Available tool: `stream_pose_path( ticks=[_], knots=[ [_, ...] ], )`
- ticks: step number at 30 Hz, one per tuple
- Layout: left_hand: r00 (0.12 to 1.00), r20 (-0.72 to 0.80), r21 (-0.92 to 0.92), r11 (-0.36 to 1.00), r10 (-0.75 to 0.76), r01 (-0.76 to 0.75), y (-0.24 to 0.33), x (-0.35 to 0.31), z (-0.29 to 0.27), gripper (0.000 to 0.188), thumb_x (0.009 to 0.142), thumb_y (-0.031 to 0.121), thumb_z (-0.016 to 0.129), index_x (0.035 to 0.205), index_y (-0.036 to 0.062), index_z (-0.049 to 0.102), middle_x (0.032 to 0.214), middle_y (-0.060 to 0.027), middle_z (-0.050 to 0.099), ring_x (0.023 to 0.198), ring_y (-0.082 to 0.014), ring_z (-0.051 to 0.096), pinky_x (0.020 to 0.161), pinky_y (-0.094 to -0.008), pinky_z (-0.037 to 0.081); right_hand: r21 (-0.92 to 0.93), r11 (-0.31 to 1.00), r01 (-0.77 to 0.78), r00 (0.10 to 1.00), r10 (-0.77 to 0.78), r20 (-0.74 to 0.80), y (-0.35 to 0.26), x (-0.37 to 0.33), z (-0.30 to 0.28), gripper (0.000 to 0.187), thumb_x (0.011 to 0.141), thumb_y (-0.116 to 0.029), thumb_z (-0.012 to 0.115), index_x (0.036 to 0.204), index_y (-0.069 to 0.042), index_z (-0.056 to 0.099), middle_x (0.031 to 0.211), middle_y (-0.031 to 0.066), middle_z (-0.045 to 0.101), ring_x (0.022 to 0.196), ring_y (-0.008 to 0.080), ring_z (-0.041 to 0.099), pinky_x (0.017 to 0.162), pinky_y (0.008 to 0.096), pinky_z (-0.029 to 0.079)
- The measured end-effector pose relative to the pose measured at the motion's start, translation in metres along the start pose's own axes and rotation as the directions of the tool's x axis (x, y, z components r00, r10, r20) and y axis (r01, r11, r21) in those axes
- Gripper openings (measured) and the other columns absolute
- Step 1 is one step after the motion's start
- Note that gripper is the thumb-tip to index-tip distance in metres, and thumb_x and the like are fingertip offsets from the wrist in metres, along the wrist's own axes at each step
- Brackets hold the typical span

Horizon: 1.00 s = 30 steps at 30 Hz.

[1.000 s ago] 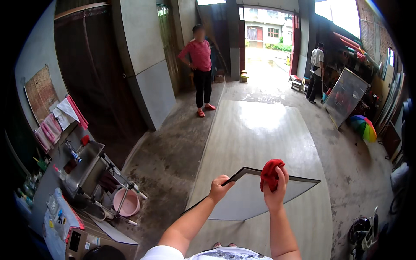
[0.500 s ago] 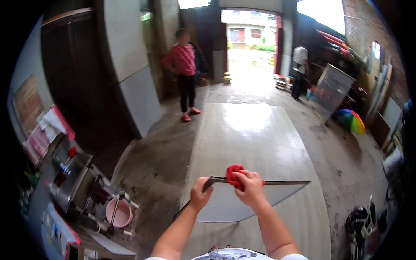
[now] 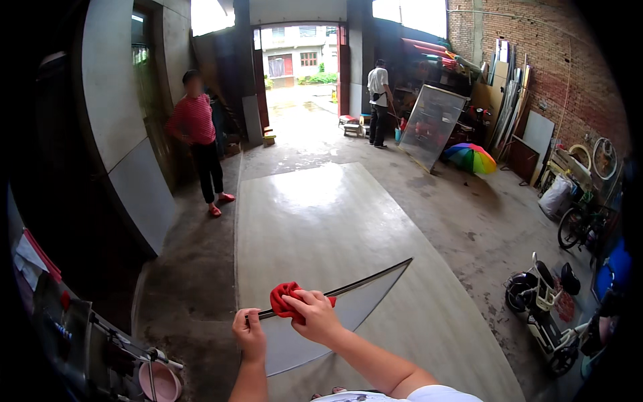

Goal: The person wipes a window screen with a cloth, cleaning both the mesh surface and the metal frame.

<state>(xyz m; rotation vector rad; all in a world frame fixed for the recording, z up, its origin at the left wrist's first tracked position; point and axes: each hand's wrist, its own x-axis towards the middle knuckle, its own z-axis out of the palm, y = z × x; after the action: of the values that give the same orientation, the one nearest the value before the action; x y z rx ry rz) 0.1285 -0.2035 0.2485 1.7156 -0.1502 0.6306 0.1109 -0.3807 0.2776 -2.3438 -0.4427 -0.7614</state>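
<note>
A thin, flat panel (image 3: 362, 308) with a pale grey face and a dark edge strip stands tilted in front of me, its far corner pointing to the right. My left hand (image 3: 250, 335) grips the dark edge near its left end, thumb and fingers closed over it. Bunched under my right hand (image 3: 316, 318) is a red cloth (image 3: 284, 299), pressed onto the same edge just right of my left hand. The right fingers are closed on the cloth and partly hide the strip. The panel's lower left part is hidden behind my left hand and forearm.
A pale, glossy board (image 3: 301, 221) covers the floor ahead. One person in a striped top (image 3: 194, 120) stands at left, another in a white shirt (image 3: 378, 87) near the doorway. At right are a framed sheet (image 3: 429, 127), a rainbow umbrella (image 3: 472, 159) and a scooter (image 3: 546, 311); a pink basin (image 3: 161, 383) sits lower left.
My view has turned to the right, so the surroundings sit further left. The red cloth is a little closer to my left hand along the edge. Both hands keep their hold.
</note>
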Motion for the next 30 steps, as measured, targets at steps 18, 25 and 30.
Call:
stream_pose_path(
  ticks=[18, 25, 30],
  knots=[
    [1.000, -0.003, -0.052, 0.998, 0.025, -0.025, 0.004, -0.004, 0.026, 0.020, 0.093, 0.015, 0.059, 0.080, -0.0007, 0.059, 0.074, -0.0075, 0.057, 0.066, -0.0155, 0.052, 0.062, -0.0284, 0.043, 0.041, 0.989, 0.142, 0.974, -0.132, -0.185, -0.003, -0.008, 0.021, 0.056, 0.070, 0.001, 0.063, 0.125, -0.010, 0.056, 0.127, 0.0125, 0.049, 0.116, 0.0337, 0.048, 0.096, 0.0448, 0.037],
    [0.999, -0.033, -0.036, 0.999, 0.020, -0.021, -0.006, -0.001, 0.013, 0.021, 0.092, 0.014, 0.059, 0.079, -0.0010, 0.058, 0.072, -0.0062, 0.055, 0.066, -0.0138, 0.050, 0.062, -0.0278, 0.042, 0.019, 0.999, -0.026, 0.981, 0.029, -0.190, 0.040, -0.012, 0.021, 0.051, 0.067, 0.005, 0.065, 0.116, -0.011, 0.062, 0.120, 0.0103, 0.055, 0.109, 0.0327, 0.053, 0.090, 0.0433, 0.044],
    [0.997, -0.052, -0.027, 0.998, 0.050, -0.051, -0.010, 0.002, 0.007, 0.023, 0.096, 0.018, 0.057, 0.079, 0.0030, 0.057, 0.067, 0.0086, 0.040, 0.061, -0.0023, 0.033, 0.053, -0.0207, 0.027, 0.080, 0.971, -0.224, 0.943, 0.236, -0.232, 0.092, -0.018, 0.017, 0.049, 0.069, 0.005, 0.066, 0.117, -0.006, 0.060, 0.125, 0.0197, 0.049, 0.115, 0.0380, 0.048, 0.100, 0.0414, 0.040]
  ],
)
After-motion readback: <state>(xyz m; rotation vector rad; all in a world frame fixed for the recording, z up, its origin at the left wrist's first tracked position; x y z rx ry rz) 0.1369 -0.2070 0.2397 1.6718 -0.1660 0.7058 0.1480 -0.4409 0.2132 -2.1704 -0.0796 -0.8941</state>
